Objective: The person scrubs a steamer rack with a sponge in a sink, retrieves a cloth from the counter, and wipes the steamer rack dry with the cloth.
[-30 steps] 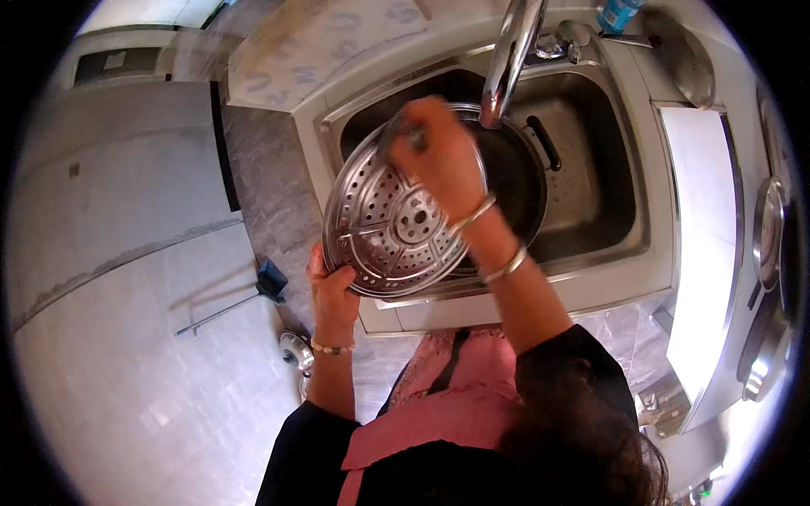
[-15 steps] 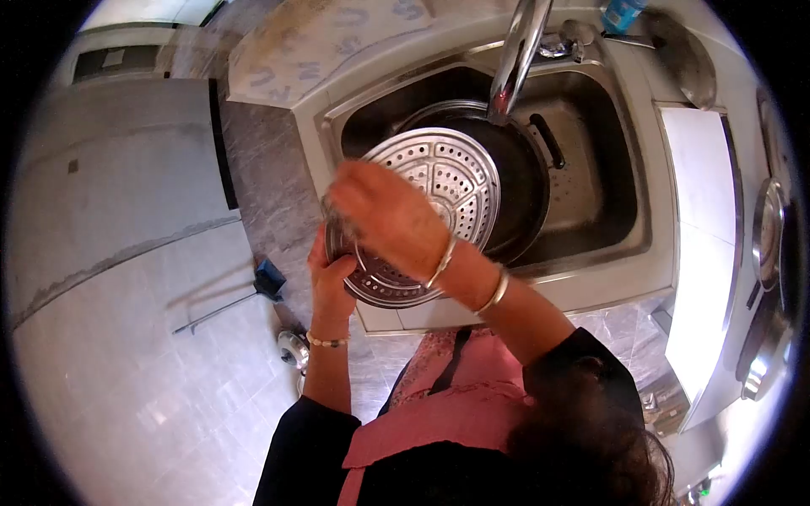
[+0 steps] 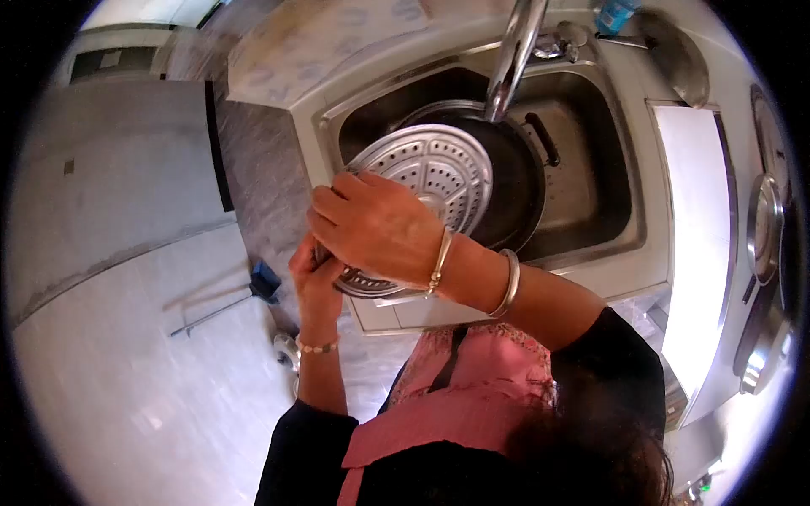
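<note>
Silvery metal makes up the perforated steamer plate (image 3: 451,156), which is tilted over the near left part of the sink (image 3: 629,194), its holed face up and its near left rim extending past the counter edge (image 3: 371,316). The left hand (image 3: 316,282) is clamped on that rim, thumb above, with its fingers partly hidden. Across the plate's left side lies the right hand (image 3: 375,223), its back upward and fingers bent down toward the left; whether they close on anything cannot be told, as the palm is out of sight. Two bangles (image 3: 510,287) circle the right wrist, and a beaded bracelet (image 3: 316,347) the left. Beyond the plate, a dark round pan (image 3: 515,185) sits in the sink, its black handle (image 3: 542,139) toward the far right. A chrome faucet (image 3: 515,59) reaches over the pan's far edge. Far right on the counter stands a blue bottle (image 3: 616,15). At left, a blue dustpan (image 3: 263,281) is on the floor. Near the bottom, a pink apron (image 3: 456,413) covers the person's front between black sleeves (image 3: 312,447).
</note>
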The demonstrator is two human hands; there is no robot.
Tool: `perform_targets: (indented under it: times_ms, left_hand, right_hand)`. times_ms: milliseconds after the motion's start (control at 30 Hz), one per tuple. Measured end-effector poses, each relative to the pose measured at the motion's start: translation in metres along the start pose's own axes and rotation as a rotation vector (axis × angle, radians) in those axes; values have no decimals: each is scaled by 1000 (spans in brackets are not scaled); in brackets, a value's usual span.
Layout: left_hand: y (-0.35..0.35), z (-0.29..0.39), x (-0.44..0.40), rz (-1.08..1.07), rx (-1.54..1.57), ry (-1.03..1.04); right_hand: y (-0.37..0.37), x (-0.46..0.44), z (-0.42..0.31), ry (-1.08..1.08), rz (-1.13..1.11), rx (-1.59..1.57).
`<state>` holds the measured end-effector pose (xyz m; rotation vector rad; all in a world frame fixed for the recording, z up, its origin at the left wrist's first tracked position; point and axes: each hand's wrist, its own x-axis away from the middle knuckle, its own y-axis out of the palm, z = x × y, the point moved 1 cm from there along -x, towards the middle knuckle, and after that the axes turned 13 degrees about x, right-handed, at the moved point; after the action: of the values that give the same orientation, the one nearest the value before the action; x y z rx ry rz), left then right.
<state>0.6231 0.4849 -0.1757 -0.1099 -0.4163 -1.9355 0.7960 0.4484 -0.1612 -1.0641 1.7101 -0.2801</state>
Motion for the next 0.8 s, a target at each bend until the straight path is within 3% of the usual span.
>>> perform_targets:
  times_ms: [67, 200, 300, 333, 400, 500, 533, 600, 633, 700, 800]
  left_hand:
    - [-4, 4, 0, -75, 100, 28]
    - [-2, 7, 5, -97, 234, 7]
    - [-14, -2, 3, -71, 209, 12]
    - [-13, -3, 3, -66, 191, 14]
    - [-14, 0, 8, -50, 185, 25]
    - [-15, 3, 3, -86, 245, 46]
    - [-23, 6, 4, -111, 248, 20]
    - [-34, 1, 8, -116, 273, 1]
    - [-36, -5, 8, -104, 296, 2]
    - [-41, -13, 7, -72, 271, 7]
    - [-35, -16, 9, -23, 168, -20]
  right_hand:
    - [-4, -5, 7, -16, -1, 17]
    - [-7, 20, 82, 321, -73, 171]
    - [-5, 21, 70, 348, -75, 198]
    - [-1, 13, 54, 222, 23, 119]
    - [0, -5, 1, 66, -43, 27]
    - [-4, -13, 13, 81, -14, 35]
    - [2, -10, 34, 131, -112, 221]
    - [5, 14, 79, 329, 35, -53]
    - [6, 21, 83, 447, -117, -7]
    - [16, 28, 74, 421, 11, 71]
    - [16, 13, 61, 175, 11, 158]
